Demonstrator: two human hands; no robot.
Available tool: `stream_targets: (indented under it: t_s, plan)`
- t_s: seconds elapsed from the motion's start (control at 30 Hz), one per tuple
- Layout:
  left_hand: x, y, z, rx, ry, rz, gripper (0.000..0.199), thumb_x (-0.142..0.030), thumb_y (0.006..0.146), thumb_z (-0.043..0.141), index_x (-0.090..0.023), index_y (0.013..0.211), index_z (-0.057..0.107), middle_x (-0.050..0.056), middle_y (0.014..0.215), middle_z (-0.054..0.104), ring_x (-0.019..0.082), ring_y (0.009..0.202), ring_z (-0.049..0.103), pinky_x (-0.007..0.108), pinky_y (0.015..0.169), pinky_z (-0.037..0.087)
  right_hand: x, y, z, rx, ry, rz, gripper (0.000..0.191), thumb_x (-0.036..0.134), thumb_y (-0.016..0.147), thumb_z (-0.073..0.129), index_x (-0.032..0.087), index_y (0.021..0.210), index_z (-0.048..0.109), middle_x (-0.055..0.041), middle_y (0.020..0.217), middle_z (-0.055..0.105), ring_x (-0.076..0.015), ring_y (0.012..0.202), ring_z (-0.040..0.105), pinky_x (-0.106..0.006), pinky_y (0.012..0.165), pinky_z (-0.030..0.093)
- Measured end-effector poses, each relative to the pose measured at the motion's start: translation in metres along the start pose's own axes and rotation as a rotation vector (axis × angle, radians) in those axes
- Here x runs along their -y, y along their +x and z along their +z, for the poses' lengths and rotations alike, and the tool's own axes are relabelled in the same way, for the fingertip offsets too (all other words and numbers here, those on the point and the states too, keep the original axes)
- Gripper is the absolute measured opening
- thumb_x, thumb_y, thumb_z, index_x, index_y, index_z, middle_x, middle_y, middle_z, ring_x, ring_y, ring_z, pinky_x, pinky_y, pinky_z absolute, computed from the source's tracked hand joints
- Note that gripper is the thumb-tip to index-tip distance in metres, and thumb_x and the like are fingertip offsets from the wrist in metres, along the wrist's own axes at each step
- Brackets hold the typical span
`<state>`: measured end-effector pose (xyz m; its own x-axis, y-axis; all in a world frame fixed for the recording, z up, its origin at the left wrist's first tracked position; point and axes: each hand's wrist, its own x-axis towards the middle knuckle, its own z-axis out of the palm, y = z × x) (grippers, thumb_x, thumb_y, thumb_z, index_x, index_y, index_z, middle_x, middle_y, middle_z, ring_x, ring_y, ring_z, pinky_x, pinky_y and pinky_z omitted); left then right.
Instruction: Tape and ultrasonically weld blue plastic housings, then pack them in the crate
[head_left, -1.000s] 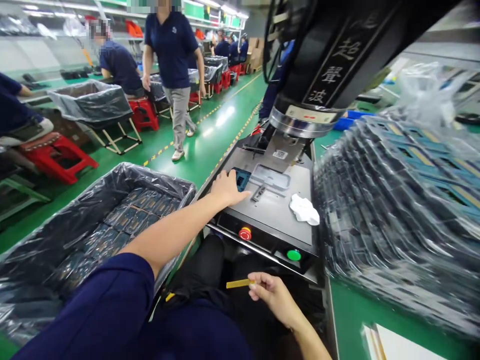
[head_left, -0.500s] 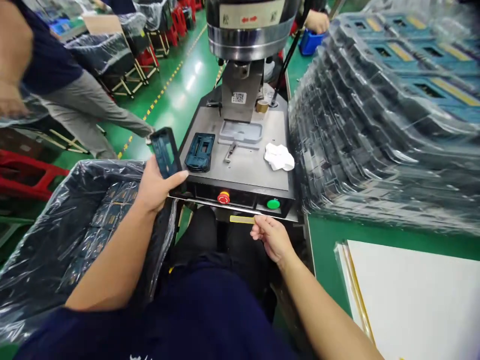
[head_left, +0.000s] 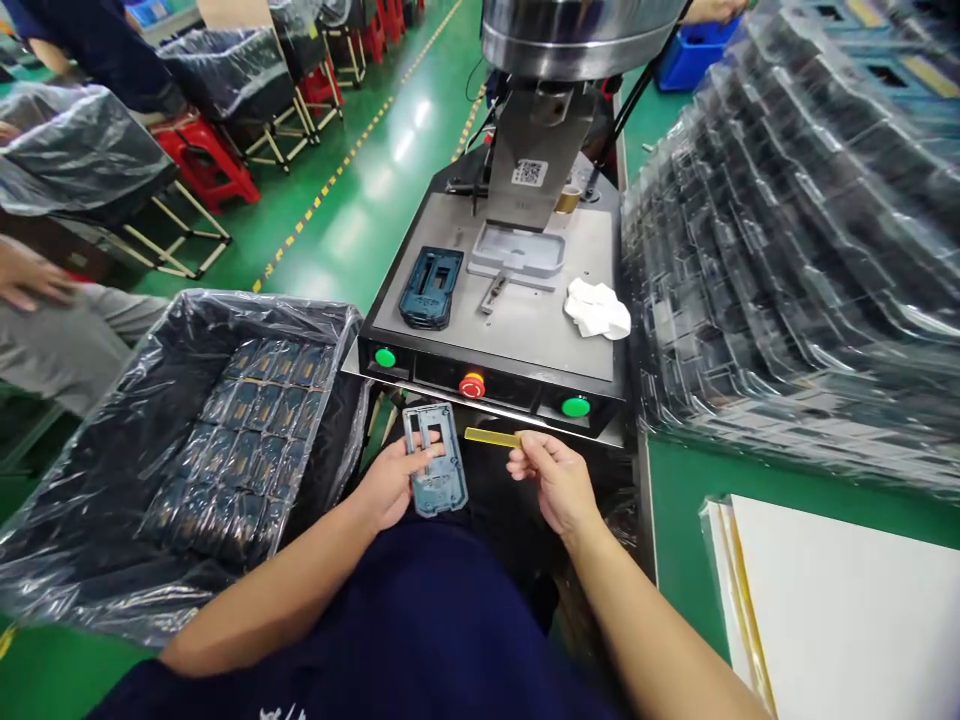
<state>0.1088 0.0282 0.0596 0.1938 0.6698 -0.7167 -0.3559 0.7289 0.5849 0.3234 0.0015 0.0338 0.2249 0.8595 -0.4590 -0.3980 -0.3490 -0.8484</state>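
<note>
In my left hand is a blue-grey plastic housing, its ribbed inner side facing up, held above my lap. My right hand pinches one end of a narrow, see-through yellow strip, whose free end points left, a short gap away from the housing. In front of me stands a press with a metal head over a pale grey fixture. A second, darker housing lies on the press plate, left of a small metal piece and a crumpled white cloth.
Two green buttons and a red stop button line the press front. At left, a plastic-lined bin holds rows of wrapped housings. Stacked clear trays rise at right, behind white sheets. A person's hand shows far left.
My left hand has brought the housing from beside the press down to my lap, near the strip, turning its inner side up. The person at left has moved lower and further left in view.
</note>
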Motion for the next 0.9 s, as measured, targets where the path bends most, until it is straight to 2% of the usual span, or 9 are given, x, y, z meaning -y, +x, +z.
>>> stream_targets:
  t_s: [0.17,0.4,0.57,0.67,0.9]
  plan:
    - [-0.001,0.004,0.018,0.041,-0.011,-0.033,0.035,-0.02,0.073,0.074,-0.013,0.106,0.063,0.011,0.098,0.07,0.018,0.079,0.067,0.032,0.073,0.056,-0.005,-0.006,-0.001,-0.039,-0.106,-0.184,0.04,0.048,0.069,0.079,0.015,0.091,0.073,-0.0046,0.07,0.07,-0.015,0.059,0.064,-0.028,0.057,0.055]
    - [0.001,0.003,0.025,0.088,-0.009,-0.03,0.029,-0.025,0.081,0.067,-0.012,0.107,0.065,0.013,0.101,0.071,0.017,0.078,0.067,0.031,0.072,0.056,-0.005,-0.009,-0.003,0.013,-0.166,-0.243,0.036,0.046,0.072,0.076,0.016,0.093,0.074,-0.0065,0.077,0.071,-0.0197,0.069,0.068,-0.033,0.063,0.058]
    - [-0.001,0.003,0.031,0.102,-0.062,-0.059,0.031,-0.036,0.09,0.054,-0.012,0.106,0.065,0.012,0.097,0.07,0.019,0.077,0.067,0.034,0.072,0.057,-0.005,-0.013,-0.003,0.073,-0.388,-0.522,0.02,0.033,0.079,0.07,0.02,0.094,0.074,-0.0072,0.093,0.071,-0.0168,0.072,0.066,-0.031,0.066,0.057]
    - [-0.004,0.003,0.034,0.092,-0.077,-0.063,0.034,-0.04,0.092,0.05,-0.012,0.102,0.067,0.01,0.091,0.07,0.018,0.074,0.066,0.034,0.072,0.057,-0.004,-0.014,-0.002,0.115,-0.5,-0.668,0.016,0.026,0.082,0.066,0.022,0.094,0.074,-0.0064,0.094,0.071,-0.0163,0.074,0.066,-0.029,0.067,0.056]
    - [-0.007,0.003,0.037,0.092,-0.087,-0.049,0.036,-0.042,0.093,0.047,-0.013,0.1,0.067,0.009,0.088,0.07,0.018,0.073,0.066,0.033,0.071,0.058,0.0,-0.014,-0.002,0.124,-0.59,-0.766,0.017,0.024,0.085,0.062,0.023,0.097,0.074,-0.0061,0.095,0.071,-0.0178,0.081,0.068,-0.03,0.073,0.057]
